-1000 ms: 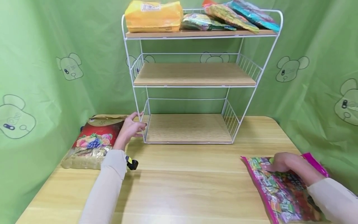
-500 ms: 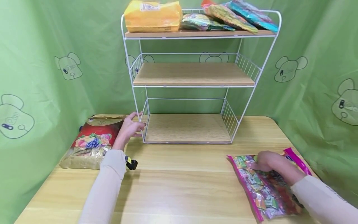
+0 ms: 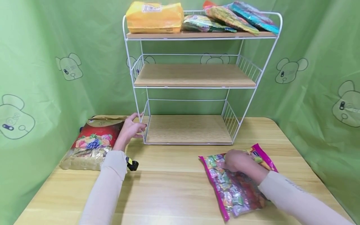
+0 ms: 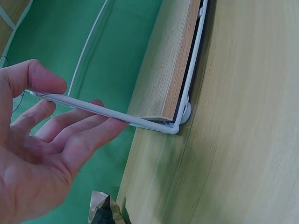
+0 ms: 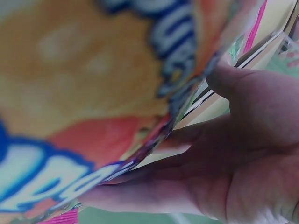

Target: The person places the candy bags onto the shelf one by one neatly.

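Observation:
My left hand [image 3: 131, 128] holds the white wire rack [image 3: 194, 144] by its lower left front post. In the left wrist view the thumb of my left hand [image 4: 42, 149] lies on one side of the post and the fingers reach behind it. At the lower right, my right hand [image 3: 237, 161] grips a clear candy bag [image 3: 225, 184] with pink edges, full of wrapped candies. Close up in the right wrist view, the bag's printed face [image 5: 93, 84] fills the left side, with the thumb and fingers of my right hand [image 5: 243, 144] on opposite sides of it.
A red and gold fruit-print bag [image 3: 94, 137] lies left of the rack. On the top shelf sit a yellow package [image 3: 154, 18] and several colourful bags [image 3: 233, 17]. Below are a wooden middle shelf [image 3: 194, 75] and bottom shelf [image 3: 188, 128]. Green cloth [image 3: 33, 62] surrounds the table.
My right hand has moved left across the table with the candy bag, closer to the rack. The left hand has stayed at the rack's post.

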The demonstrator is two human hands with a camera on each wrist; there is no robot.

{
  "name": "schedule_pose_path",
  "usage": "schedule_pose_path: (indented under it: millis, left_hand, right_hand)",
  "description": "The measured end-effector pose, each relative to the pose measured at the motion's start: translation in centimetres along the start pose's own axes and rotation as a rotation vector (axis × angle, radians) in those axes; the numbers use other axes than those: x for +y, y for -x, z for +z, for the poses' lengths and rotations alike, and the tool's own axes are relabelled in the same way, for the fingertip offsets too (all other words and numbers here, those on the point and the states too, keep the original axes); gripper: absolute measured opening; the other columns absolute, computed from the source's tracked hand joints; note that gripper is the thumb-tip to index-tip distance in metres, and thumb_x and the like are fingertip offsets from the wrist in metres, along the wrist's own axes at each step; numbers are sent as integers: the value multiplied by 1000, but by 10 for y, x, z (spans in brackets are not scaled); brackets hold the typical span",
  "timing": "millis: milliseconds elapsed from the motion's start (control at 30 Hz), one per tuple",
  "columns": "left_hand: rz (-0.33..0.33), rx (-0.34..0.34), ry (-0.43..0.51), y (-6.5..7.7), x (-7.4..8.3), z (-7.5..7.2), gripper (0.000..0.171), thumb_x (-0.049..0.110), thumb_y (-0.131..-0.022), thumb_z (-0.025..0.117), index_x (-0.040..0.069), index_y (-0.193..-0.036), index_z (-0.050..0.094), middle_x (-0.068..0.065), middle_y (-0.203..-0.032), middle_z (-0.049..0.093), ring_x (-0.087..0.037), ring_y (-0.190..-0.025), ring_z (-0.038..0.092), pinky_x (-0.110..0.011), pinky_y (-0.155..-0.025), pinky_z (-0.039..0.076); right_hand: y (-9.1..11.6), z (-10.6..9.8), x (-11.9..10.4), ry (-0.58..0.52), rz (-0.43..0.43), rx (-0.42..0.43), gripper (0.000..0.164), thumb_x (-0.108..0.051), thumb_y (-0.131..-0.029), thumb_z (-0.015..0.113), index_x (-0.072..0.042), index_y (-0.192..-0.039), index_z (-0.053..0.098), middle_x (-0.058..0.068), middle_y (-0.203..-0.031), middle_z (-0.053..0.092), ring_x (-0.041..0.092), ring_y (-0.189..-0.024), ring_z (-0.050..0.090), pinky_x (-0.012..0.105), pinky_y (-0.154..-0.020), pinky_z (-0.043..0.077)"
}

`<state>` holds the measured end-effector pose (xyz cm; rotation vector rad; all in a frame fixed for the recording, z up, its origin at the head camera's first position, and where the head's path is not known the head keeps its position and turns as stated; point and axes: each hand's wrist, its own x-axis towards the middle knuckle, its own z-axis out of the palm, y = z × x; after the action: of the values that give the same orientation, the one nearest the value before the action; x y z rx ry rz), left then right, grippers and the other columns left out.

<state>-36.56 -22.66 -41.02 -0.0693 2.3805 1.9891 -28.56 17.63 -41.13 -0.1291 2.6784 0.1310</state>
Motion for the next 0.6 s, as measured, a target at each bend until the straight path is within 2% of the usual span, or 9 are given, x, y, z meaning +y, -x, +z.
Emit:
schedule_pose_path:
  millis: [67, 167, 367, 467, 600]
  left_hand:
    - [-3, -2, 0, 0, 0, 0, 61, 0, -89, 64, 16, -146, 48, -9, -88, 61, -24, -82, 67, -60, -95, 58]
    - [-4, -8, -6, 0, 1, 0, 61, 1, -90, 64, 17, -147, 48, -10, -91, 62, -25, -85, 67, -60, -95, 57]
    - [-11, -8, -18, 2, 0, -2, 66, 2, -88, 65, 19, -149, 46, -18, -103, 65, -26, -88, 69, -58, -96, 58]
    - [-13, -8, -15, 2, 0, -1, 67, 2, -88, 64, 20, -149, 46, -21, -109, 65, -29, -92, 70, -58, -95, 58]
    - [-6, 4, -19, 1, -1, 1, 64, 2, -87, 64, 19, -147, 48, -18, -101, 67, -33, -95, 69, -58, -93, 59]
  right_hand:
    - [-2, 0, -15, 0, 14, 14, 57, -45, -101, 56, 11, -107, 70, 35, -117, 65, 58, -110, 59, 81, -96, 43]
    - [-4, -1, -37, -32, 50, 30, 61, -46, -101, 57, 13, -112, 67, 39, -125, 59, 69, -119, 47, 84, -97, 39]
    - [-6, -2, -78, -65, 97, 63, 78, -56, -98, 55, 16, -125, 61, 44, -134, 52, 70, -128, 38, 80, -104, 37]
    - [-4, -3, -96, -107, 125, 83, 87, -59, -96, 56, 19, -134, 51, 48, -137, 44, 70, -130, 36, 80, -103, 38]
    - [-3, -3, -117, -196, 165, 91, 97, -65, -93, 57, 13, -148, 38, 52, -145, 30, 71, -133, 30, 81, -101, 39]
